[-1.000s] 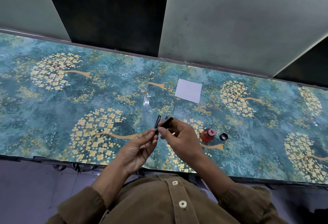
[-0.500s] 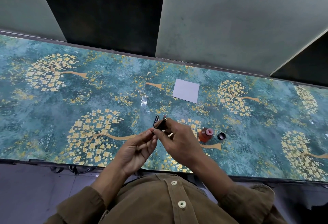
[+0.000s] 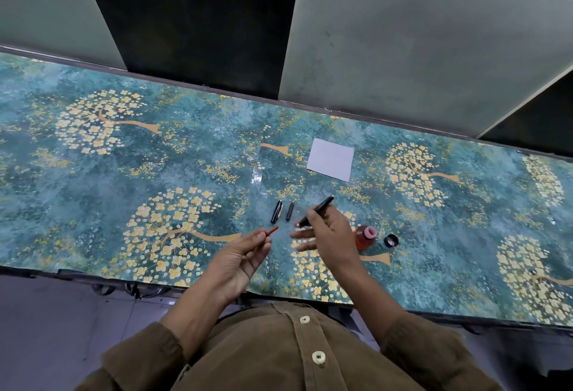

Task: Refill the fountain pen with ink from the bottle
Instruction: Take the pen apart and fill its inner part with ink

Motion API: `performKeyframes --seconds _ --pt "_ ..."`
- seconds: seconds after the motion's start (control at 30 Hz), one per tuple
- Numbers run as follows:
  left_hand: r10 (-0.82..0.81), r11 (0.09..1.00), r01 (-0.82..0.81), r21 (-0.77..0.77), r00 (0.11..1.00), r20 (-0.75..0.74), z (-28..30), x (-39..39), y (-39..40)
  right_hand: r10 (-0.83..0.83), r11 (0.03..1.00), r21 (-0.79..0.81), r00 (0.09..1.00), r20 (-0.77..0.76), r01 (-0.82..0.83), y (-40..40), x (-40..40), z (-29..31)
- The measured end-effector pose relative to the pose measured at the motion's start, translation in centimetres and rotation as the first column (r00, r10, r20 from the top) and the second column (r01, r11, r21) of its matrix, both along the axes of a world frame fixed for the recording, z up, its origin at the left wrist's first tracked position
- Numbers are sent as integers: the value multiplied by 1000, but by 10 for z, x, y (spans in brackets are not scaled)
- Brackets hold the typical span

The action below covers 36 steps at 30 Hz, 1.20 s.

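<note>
Both hands are above the near edge of the tabletop [image 3: 93, 204], a little apart from each other. Right hand [image 3: 328, 235] grasps the black pen barrel [image 3: 316, 211] between thumb and first finger, tilted, with its far end pointing to the back edge – the other fingers are spread loose below it. Left hand [image 3: 238, 259] is half open, palm up, and pinches a thin red tube [image 3: 273, 230] at the fingertips; the tube points toward the right hand but does not touch it.

White paper [image 3: 331, 159] lies flat toward the back edge. Just beside the right hand stands the ink bottle [image 3: 365, 237], orange, open, with its black cap [image 3: 391, 240] close at its right. Two small dark pen parts [image 3: 277, 212] lie side by side on the tabletop – just beyond the hands.
</note>
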<state>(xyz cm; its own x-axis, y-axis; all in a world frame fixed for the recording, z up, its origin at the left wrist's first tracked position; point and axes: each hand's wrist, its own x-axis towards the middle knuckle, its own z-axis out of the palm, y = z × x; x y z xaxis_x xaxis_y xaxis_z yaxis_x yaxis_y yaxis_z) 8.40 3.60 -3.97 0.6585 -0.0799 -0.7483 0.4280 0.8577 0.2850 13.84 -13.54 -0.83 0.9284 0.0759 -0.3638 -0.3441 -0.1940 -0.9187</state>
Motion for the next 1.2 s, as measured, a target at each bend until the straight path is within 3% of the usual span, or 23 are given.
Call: performKeyframes --seconds 0.13,0.2,0.53,0.63,0.7,0.8,0.9,1.0,1.1,1.2 --pt "24 998 -22 61 999 -38 -4 -3 6 40 972 -210 960 -277 -101 -12 -2 -47" --pt "39 996 -37 76 999 -32 -2 -4 7 73 943 -285 943 -324 -171 -13 -6 -59" --pt "18 994 -14 111 999 -36 1 -8 5 18 903 -414 973 -228 -114 -1 42 -70" --pt "3 994 2 111 999 -38 -2 -8 2 67 866 -477 981 -184 -149 -2 31 -62" --pt "-11 993 15 114 999 -40 -4 -7 -2 143 890 -408 975 -169 -201 -4 13 -53" --pt "-68 985 73 154 997 -34 -7 -6 -13 247 955 -129 959 -141 -265 -8 -17 -36" --pt "-189 961 185 203 982 -1 -7 -4 -28 188 982 11 975 -121 -188 -17 -29 -25" --pt "-312 913 289 288 949 38 -4 2 -41 79 997 28 990 -117 -76 -29 -30 -20" --pt "-455 803 377 461 888 67 4 10 -58 -16 999 36 998 -68 19 -46 -31 -16" --pt "-596 629 391 672 798 93 12 18 -80 -82 997 -4 996 21 82 -65 -33 -11"
